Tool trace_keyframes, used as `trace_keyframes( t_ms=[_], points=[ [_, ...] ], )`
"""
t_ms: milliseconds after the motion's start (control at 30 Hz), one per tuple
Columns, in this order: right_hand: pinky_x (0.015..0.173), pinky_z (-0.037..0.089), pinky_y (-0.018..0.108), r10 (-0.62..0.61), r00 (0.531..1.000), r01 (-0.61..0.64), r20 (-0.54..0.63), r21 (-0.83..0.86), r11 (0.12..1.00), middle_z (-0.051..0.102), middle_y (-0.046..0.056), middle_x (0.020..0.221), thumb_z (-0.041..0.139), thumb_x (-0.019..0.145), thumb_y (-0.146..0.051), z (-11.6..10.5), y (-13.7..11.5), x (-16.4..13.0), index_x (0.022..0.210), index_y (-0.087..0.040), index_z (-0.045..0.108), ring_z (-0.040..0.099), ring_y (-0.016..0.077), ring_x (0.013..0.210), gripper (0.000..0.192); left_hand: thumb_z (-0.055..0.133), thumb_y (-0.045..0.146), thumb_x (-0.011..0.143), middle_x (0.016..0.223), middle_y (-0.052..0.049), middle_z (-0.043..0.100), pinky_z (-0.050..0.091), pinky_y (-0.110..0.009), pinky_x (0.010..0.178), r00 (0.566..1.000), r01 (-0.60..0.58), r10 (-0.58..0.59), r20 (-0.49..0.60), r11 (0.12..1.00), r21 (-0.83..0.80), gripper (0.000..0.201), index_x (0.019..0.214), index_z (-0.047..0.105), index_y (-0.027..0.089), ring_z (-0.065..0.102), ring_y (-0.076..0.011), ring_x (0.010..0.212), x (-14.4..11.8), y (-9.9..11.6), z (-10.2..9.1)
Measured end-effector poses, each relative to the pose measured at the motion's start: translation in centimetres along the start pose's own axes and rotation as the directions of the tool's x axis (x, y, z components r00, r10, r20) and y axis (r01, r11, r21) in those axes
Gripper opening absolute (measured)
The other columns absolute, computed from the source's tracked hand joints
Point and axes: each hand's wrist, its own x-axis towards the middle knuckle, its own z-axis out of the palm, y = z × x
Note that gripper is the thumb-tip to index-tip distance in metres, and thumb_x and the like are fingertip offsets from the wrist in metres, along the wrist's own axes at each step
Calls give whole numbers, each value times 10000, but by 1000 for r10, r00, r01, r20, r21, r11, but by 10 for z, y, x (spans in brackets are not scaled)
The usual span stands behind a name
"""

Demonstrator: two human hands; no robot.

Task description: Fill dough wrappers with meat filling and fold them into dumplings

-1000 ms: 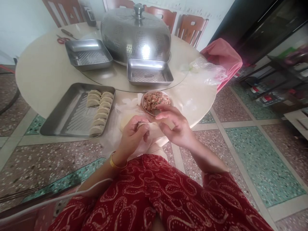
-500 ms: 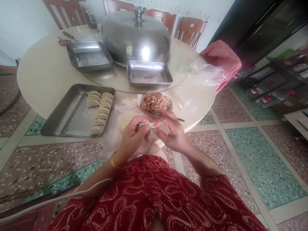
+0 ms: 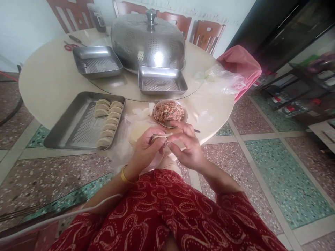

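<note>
A folded dumpling [image 3: 159, 136] is held between both hands above the table's near edge. My left hand [image 3: 147, 148] is closed around its left side, mostly covering it. With thumb and forefinger, my right hand [image 3: 187, 144] pinches the dumpling's right end; the other fingers are raised. Just beyond the hands stands a bowl of minced filling [image 3: 169, 111], a utensil handle [image 3: 196, 131] sticking out at its right. Round dough wrappers [image 3: 137, 133] lie on a plastic sheet [image 3: 121, 143] left of my hands. Finished dumplings [image 3: 108, 120] sit in two rows in a large metal tray [image 3: 61, 130].
Two smaller metal trays [image 3: 98, 71] [image 3: 162, 91] stand farther back before a big perforated steel dome [image 3: 146, 38]. Red scissors [image 3: 69, 46] and a knife [image 3: 75, 39] lie at the back left. A clear plastic bag [image 3: 225, 80] rests at the right, beside a pink-draped chair [image 3: 243, 62].
My right hand's fingers have shifted slightly at the dumpling's right end, still pinching its edge. The left hand keeps its hold, and the trays and bowl stay in place.
</note>
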Motion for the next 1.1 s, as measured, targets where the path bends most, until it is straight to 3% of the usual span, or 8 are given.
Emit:
trace_keyframes(
  t_ms=[67, 167, 333, 500, 633, 867, 1000, 1100],
  points=[
    [1006, 491, 533, 1, 1000, 0, -22, 38, 999, 608, 45, 1302, 619, 866, -167, -4, 1, 0, 997, -257, 625, 575, 251, 1227, 159, 664, 246, 817, 926, 4, 634, 488, -144, 467, 1000, 9, -9, -4, 1000, -4, 115, 846, 578, 176, 552, -21, 502, 0, 1, 2],
    [1018, 490, 549, 99, 994, -95, -40, 80, 992, 626, 47, 1274, 631, 868, -191, -10, 4, 0, 1055, -265, 633, 579, 254, 1228, 201, 664, 238, 806, 933, 0, 637, 481, -151, 458, 999, 37, -37, -18, 999, 3, 115, 842, 572, 178, 546, -23, 492, -1, 3, 3],
    [1042, 492, 525, 281, 958, -288, 65, 162, 944, 623, 44, 1261, 646, 860, -198, -13, 12, 2, 1026, -275, 670, 593, 229, 1220, 184, 669, 263, 807, 976, -12, 638, 491, -160, 468, 999, 48, -48, -1, 998, 44, 139, 856, 574, 175, 546, -23, 497, -1, 1, 2],
    [1029, 497, 506, 313, 938, -340, 152, 213, 916, 653, 50, 1154, 654, 855, -201, -13, 16, 3, 916, -242, 702, 632, 212, 1131, 87, 650, 266, 826, 1022, -15, 630, 494, -156, 481, 997, 63, -66, 32, 994, 86, 125, 884, 588, 173, 548, -12, 496, 0, -2, 1],
    [1004, 507, 498, 335, 929, -362, 156, 201, 910, 670, 40, 1112, 649, 863, -213, -15, 16, 5, 877, -237, 705, 638, 204, 1094, 62, 648, 264, 826, 967, 0, 613, 482, -158, 473, 993, 86, -92, 68, 992, 88, 123, 882, 589, 172, 541, -16, 493, 2, -2, 3],
    [988, 524, 481, 295, 942, -321, 160, 182, 929, 672, 37, 1094, 606, 870, -181, -17, 13, 8, 877, -232, 694, 633, 200, 1100, 102, 648, 262, 832, 836, 23, 610, 462, -157, 497, 983, 120, -139, 118, 981, 154, 120, 878, 583, 173, 532, -29, 501, 2, -2, 3],
    [968, 526, 514, 186, 968, -199, 170, 62, 978, 653, 46, 1127, 562, 864, -118, -20, 8, 10, 918, -242, 689, 604, 225, 1140, 185, 631, 280, 843, 562, 73, 513, 438, -143, 479, 975, 173, -193, 105, 969, 179, 123, 874, 564, 182, 496, -52, 470, 3, 1, 4],
    [938, 531, 519, 128, 973, -127, 190, -19, 992, 653, 60, 1138, 528, 862, -79, -23, 4, 10, 943, -237, 688, 594, 236, 1140, 240, 645, 287, 828, 588, 72, 530, 434, -138, 462, 978, 178, -194, 80, 969, 171, 141, 859, 552, 186, 497, -46, 459, 4, 2, 7]
  ],
)
